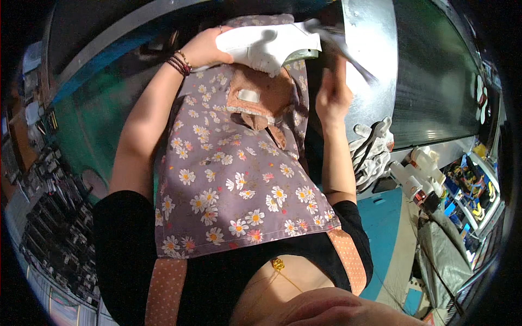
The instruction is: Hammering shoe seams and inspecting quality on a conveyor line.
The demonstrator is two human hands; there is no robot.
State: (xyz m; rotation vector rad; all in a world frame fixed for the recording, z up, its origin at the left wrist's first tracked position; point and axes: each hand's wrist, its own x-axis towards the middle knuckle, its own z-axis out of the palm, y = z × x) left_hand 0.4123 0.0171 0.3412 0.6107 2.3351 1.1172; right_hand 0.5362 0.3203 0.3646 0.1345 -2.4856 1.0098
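Note:
My left hand is closed round one end of a white shoe, holding it sideways above my lap. At the shoe's other end a pale green piece shows at the opening. My right hand is raised beside that end, its fingers curled and smeared by motion. A dark, thin, blurred thing stretches from the shoe's end past my right fingers. It seems to be in that hand, but its kind cannot be made out.
A shiny metal ledge and a dark belt run along the right. Crumpled pale gloves lie by my right forearm. White bottles and a bin of coloured items stand farther right. A flowered apron covers my front.

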